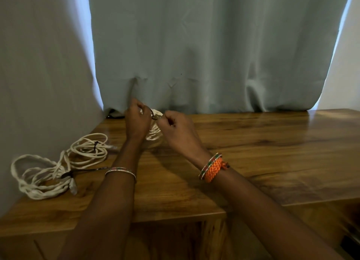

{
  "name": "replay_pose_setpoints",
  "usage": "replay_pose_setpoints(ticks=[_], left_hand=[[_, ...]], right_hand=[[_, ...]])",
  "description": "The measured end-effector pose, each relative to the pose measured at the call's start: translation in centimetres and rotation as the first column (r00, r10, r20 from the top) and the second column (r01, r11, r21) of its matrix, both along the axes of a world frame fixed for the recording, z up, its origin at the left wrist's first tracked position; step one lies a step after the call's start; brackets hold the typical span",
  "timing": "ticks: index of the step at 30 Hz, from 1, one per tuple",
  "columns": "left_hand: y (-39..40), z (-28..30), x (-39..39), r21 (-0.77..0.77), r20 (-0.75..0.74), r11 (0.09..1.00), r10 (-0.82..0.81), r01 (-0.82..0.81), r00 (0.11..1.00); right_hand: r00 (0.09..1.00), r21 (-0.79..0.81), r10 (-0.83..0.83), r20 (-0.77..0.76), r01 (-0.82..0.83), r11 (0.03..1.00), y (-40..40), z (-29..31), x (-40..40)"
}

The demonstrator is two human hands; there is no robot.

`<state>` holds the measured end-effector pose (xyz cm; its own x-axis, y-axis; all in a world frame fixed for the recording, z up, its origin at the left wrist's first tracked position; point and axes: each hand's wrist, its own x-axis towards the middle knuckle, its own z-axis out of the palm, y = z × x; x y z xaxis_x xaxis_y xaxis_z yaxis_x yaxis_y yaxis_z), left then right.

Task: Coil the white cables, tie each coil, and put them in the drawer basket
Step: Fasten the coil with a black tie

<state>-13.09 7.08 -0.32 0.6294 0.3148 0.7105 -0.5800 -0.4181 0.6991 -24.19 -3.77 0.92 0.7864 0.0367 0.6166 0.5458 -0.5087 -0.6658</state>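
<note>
A white cable coil [154,132] stands between my hands near the back of the wooden table [253,152]. My left hand [137,121] grips the coil's top. My right hand [175,126] pinches a thin dark tie [153,116] that loops over the coil. Two more white coils lie at the left: a thin one [88,149] bound with a dark tie, and a thicker braided one [39,178] with a dark tie and a loose tail. No drawer basket is in view.
A grey-blue curtain [204,55] hangs right behind the table, touching its back edge. A wall closes off the left side. The table's front edge steps down to a lower wooden panel [175,240] below my forearms.
</note>
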Motion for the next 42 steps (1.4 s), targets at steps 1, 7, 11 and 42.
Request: replay_pose_setpoints(ticks=[1,7,11,42], left_hand=[[-0.2,-0.2,0.2,0.013,-0.004,1.000,-0.017,0.017,1.000],[-0.6,0.0,0.0,0.165,0.000,0.985,0.046,-0.045,0.999],[-0.7,-0.2,-0.2,0.127,0.014,0.991,0.035,-0.037,0.999],[0.3,-2.5,1.6,0.182,-0.379,0.980,0.140,-0.074,0.915]], right_hand=[[1.000,0.042,0.027,-0.002,-0.027,0.999,-0.4,0.5,-0.1],[1.000,0.171,0.023,0.011,-0.025,0.985,-0.8,0.9,-1.7],[0.995,0.207,0.024,0.093,-0.043,0.977,-0.3,1.5,-3.8],[0.727,-0.684,-0.636,-0.258,0.327,0.652,-8.7,-0.6,6.3]])
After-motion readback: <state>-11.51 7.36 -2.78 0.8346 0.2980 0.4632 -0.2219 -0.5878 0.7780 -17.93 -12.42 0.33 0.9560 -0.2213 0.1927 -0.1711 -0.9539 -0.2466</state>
